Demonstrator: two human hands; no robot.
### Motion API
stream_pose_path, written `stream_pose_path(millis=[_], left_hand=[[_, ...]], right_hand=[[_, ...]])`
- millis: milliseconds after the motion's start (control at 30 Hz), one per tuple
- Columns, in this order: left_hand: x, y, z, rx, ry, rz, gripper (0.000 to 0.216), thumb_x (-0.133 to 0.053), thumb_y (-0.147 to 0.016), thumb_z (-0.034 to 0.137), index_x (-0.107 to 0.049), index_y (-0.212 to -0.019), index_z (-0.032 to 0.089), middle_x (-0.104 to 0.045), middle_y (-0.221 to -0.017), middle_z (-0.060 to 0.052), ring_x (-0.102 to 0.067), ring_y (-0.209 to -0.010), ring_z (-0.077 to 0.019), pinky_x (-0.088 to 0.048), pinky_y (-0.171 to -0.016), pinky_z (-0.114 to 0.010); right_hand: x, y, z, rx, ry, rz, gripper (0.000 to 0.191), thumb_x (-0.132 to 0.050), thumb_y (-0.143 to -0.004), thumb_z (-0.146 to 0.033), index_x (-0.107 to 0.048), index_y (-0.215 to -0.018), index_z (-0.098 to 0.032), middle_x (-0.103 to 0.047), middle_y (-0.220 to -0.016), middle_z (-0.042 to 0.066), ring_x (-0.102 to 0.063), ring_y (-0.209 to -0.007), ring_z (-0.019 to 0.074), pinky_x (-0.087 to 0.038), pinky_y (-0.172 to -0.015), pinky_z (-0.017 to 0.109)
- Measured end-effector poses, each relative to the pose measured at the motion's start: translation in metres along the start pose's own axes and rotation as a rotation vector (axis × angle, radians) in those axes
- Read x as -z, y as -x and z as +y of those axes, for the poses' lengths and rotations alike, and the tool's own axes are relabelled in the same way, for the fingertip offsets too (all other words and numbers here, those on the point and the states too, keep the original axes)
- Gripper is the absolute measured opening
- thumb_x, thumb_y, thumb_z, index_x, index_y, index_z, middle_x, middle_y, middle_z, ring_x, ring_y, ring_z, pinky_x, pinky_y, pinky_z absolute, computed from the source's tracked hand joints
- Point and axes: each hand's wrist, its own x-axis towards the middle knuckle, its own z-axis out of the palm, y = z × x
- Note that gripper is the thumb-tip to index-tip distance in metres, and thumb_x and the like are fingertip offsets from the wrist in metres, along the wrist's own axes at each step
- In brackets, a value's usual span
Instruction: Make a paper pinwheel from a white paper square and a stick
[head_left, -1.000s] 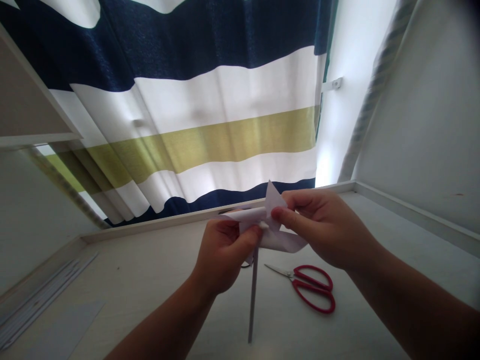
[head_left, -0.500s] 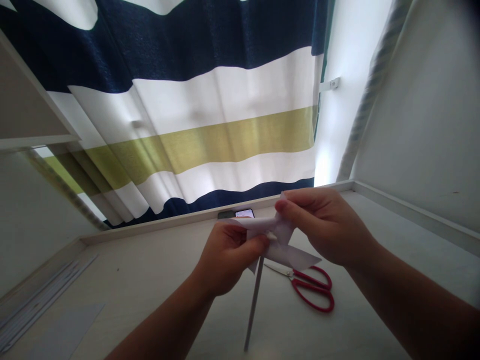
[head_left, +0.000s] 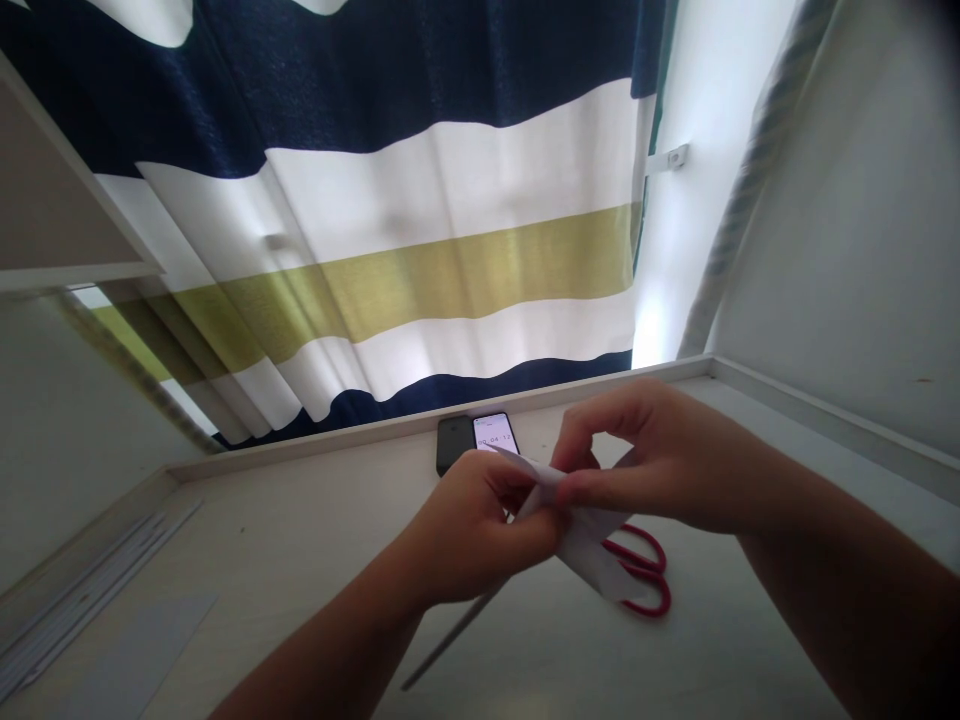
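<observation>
Both hands hold a white paper pinwheel over a pale table. My left hand is closed around the hub and the top of the thin grey stick, which slants down to the left. My right hand pinches a folded paper blade at the hub between thumb and fingers. One white blade hangs down to the right over the red-handled scissors lying on the table.
A dark phone and a second phone with a lit screen lie at the table's far edge. White strips and a grey sheet lie at the left. A striped curtain hangs behind.
The pinwheel has dropped lower and tilted. Its stick now slants to the left instead of pointing down. My right hand moved down with it, uncovering the two phones behind.
</observation>
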Motion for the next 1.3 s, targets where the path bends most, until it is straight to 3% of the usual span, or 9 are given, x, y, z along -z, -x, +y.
stream_pose_path(millis=[233,400,633,933,1033,1167,1233,1300], left_hand=[[0.002,0.000,0.000,0.009,-0.037,0.006,0.011,-0.057,-0.081,0.018,-0.067,-0.079,0.012,-0.063,-0.072,-0.004,-0.053,-0.064,-0.0125,-0.043,-0.061,-0.024],[0.001,0.001,0.000,0.029,-0.056,-0.018,0.011,-0.057,-0.080,0.016,-0.066,-0.077,0.012,-0.061,-0.069,-0.003,-0.052,-0.062,-0.0121,-0.042,-0.059,-0.023],[-0.001,0.000,0.001,0.027,-0.079,-0.056,0.013,-0.055,-0.078,0.014,-0.068,-0.078,0.011,-0.064,-0.073,-0.004,-0.056,-0.067,-0.0142,-0.044,-0.063,-0.024],[-0.003,0.001,0.000,0.020,-0.015,-0.084,0.012,-0.056,-0.077,0.013,-0.068,-0.078,0.013,-0.059,-0.066,0.000,-0.050,-0.059,-0.0107,-0.041,-0.058,-0.022],[0.002,-0.001,-0.005,0.000,0.084,0.004,0.011,-0.058,-0.079,0.016,-0.069,-0.082,0.013,-0.060,-0.068,-0.001,-0.051,-0.059,-0.0102,-0.041,-0.058,-0.022],[0.009,-0.005,-0.017,0.005,0.303,0.278,0.013,-0.064,-0.079,0.025,-0.070,-0.083,0.014,-0.062,-0.067,-0.002,-0.052,-0.056,-0.0098,-0.040,-0.052,-0.021],[0.011,-0.007,-0.021,-0.007,0.376,0.425,0.014,-0.067,-0.078,0.027,-0.071,-0.080,0.014,-0.062,-0.065,-0.002,-0.052,-0.055,-0.0101,-0.041,-0.051,-0.021],[0.012,-0.009,-0.022,-0.033,0.461,0.534,0.014,-0.067,-0.078,0.028,-0.071,-0.080,0.015,-0.063,-0.065,-0.001,-0.053,-0.056,-0.0100,-0.042,-0.052,-0.020]], right_hand=[[-0.003,-0.001,0.000,0.021,0.071,0.072,0.021,-0.062,-0.084,-0.033,-0.070,-0.070,-0.020,-0.065,-0.061,0.000,-0.056,-0.053,0.0121,-0.042,-0.047,0.024],[-0.007,-0.001,-0.002,0.053,0.044,0.082,0.015,-0.063,-0.083,-0.031,-0.068,-0.075,-0.019,-0.067,-0.069,0.000,-0.059,-0.060,0.0126,-0.046,-0.053,0.024],[-0.009,-0.002,0.000,0.056,0.033,0.127,0.018,-0.058,-0.084,-0.023,-0.061,-0.067,-0.018,-0.060,-0.062,-0.002,-0.051,-0.056,0.0101,-0.040,-0.049,0.023],[-0.012,-0.003,0.000,0.030,-0.017,0.127,0.018,-0.058,-0.087,-0.028,-0.063,-0.072,-0.019,-0.064,-0.070,0.000,-0.057,-0.064,0.0136,-0.046,-0.057,0.026],[-0.011,-0.004,0.002,0.006,-0.036,0.257,0.020,-0.058,-0.087,-0.040,-0.066,-0.092,-0.021,-0.065,-0.079,0.002,-0.059,-0.068,0.0147,-0.047,-0.056,0.026],[-0.005,-0.008,0.018,0.042,-0.132,0.514,0.032,-0.054,-0.089,-0.050,-0.063,-0.101,-0.022,-0.063,-0.084,0.004,-0.059,-0.076,0.0172,-0.048,-0.062,0.028],[-0.004,-0.011,0.029,0.096,-0.235,0.556,0.036,-0.048,-0.091,-0.052,-0.063,-0.100,-0.020,-0.062,-0.083,0.005,-0.059,-0.079,0.0186,-0.048,-0.068,0.032],[-0.007,-0.016,0.038,0.121,-0.329,0.494,0.036,-0.047,-0.092,-0.051,-0.063,-0.099,-0.019,-0.062,-0.083,0.005,-0.059,-0.079,0.0186,-0.048,-0.071,0.033]])
